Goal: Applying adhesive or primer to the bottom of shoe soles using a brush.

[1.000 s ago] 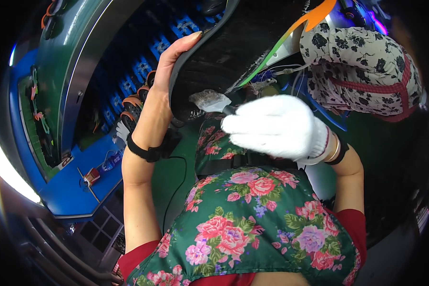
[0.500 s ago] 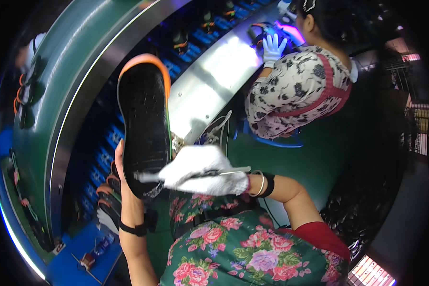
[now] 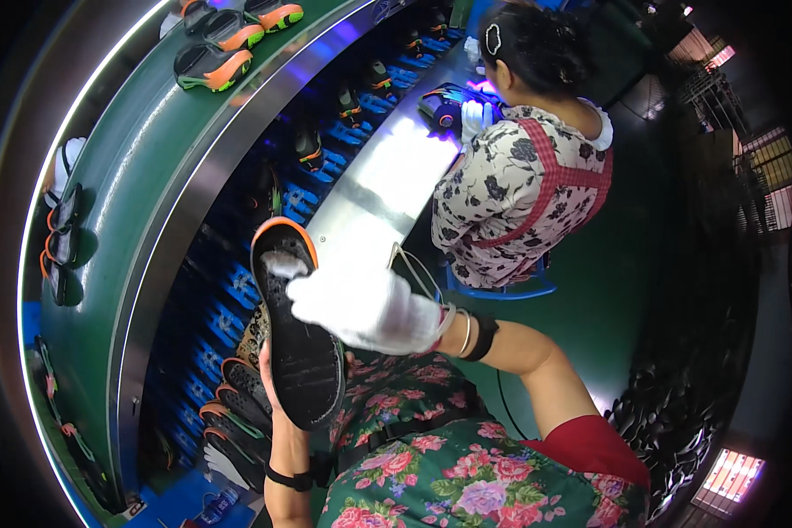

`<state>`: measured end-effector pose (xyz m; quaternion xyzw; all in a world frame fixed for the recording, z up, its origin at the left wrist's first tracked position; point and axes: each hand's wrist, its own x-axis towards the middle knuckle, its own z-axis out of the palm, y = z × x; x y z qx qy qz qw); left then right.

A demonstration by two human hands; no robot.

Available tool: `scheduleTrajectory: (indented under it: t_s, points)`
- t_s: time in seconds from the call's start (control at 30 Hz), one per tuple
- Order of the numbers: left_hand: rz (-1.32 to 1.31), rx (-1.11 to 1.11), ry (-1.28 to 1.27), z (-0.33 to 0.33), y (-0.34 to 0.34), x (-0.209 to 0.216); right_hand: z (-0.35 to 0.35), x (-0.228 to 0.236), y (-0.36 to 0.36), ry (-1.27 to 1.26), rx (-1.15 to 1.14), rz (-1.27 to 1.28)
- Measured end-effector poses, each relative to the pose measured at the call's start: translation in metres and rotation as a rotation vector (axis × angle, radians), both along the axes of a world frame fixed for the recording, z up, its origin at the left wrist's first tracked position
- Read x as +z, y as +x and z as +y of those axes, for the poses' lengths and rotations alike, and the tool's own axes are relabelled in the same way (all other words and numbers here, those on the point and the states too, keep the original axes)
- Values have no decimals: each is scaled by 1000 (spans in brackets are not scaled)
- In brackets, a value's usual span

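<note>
My bare left hand (image 3: pixel 268 374) grips a black shoe sole (image 3: pixel 306 374) from beneath, its inner side facing up and its orange-edged end pointing away from me. Much of that hand is hidden under the sole, with fingertips showing at the right edge. A white glove covers my right hand (image 3: pixel 361 304), which is closed over the sole. From its fingers the whitish bristles of a brush (image 3: pixel 283 263) touch the inside of the sole near the orange end. The brush handle is hidden by the overexposed glove.
A curved green conveyor (image 3: pixel 163 150) carries black-and-orange soles (image 3: pixel 216 66). Beside it run blue racks (image 3: pixel 229 321) and a shiny metal table (image 3: pixel 343 207). Several soles (image 3: pixel 233 414) stand left of my forearm. A co-worker (image 3: pixel 528 176) sits ahead; dark pieces (image 3: pixel 664 414) are heaped at right.
The brush has gone from the near end of the sole to its far, orange end. The sole now sits lower and tilts differently. The co-worker's gloved hand has lowered onto a shoe.
</note>
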<state>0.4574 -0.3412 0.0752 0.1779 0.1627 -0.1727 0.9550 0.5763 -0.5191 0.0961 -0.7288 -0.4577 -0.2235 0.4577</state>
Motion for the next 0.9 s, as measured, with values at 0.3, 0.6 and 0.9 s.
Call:
scheduleTrajectory:
  t_s: [0.3,0.6,0.9]
  points:
    - [-108,55,-30,19,31,-5,-20,7,-73,146,333,417]
    - [139,253,-249,16,7,-10,-12,1,-28,158,433,592]
    - [171,321,-331,16,-14,-14,7,4,-22,-42,125,91]
